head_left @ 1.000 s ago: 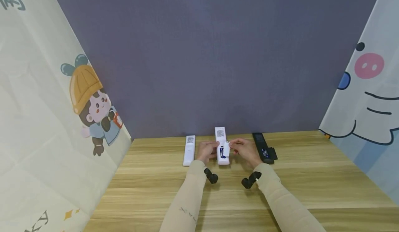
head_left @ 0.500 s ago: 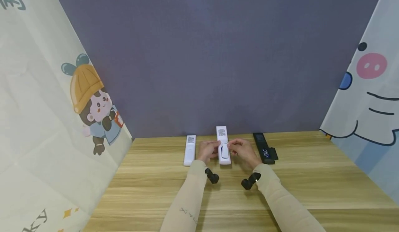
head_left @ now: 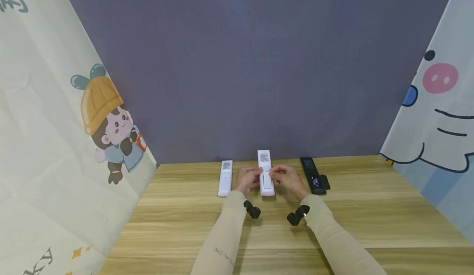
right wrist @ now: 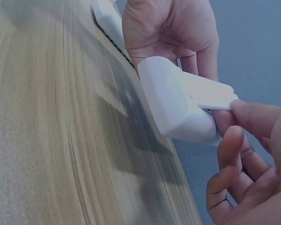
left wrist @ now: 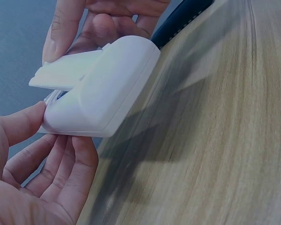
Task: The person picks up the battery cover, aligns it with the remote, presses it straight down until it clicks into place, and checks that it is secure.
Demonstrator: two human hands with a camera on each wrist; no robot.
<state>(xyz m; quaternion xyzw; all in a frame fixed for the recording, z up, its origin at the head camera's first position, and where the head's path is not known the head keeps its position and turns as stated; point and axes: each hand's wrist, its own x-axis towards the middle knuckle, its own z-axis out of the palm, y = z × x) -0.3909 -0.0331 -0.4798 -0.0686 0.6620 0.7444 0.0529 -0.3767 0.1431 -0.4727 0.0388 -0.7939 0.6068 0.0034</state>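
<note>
A white remote control (head_left: pixel 264 160) is held back side up, above the wooden table. My left hand (head_left: pixel 247 179) grips it along its left side, thumb near the battery compartment and fingers curled beneath. Between thumb and fingertip my right hand (head_left: pixel 290 179) pinches the far end of the white battery cover (right wrist: pixel 208 89). That cover lies over the compartment at a slant: its near end meets the remote's body, while the pinched end stands raised. Through the wedge-shaped gap in the left wrist view, a bit of dark battery (left wrist: pixel 61 95) shows; the rest of the compartment is hidden.
To the left a second white remote (head_left: pixel 225 179) lies face down on the wooden table (head_left: pixel 177 225). On the right lies a black remote (head_left: pixel 311 172) with batteries exposed, its black cover (head_left: pixel 324 181) beside it. A dark grey panel (head_left: pixel 237 69) rises behind.
The battery cover has moved from the remote's right side to over the compartment, hiding the batteries in the head view. Both hands have shifted only slightly.
</note>
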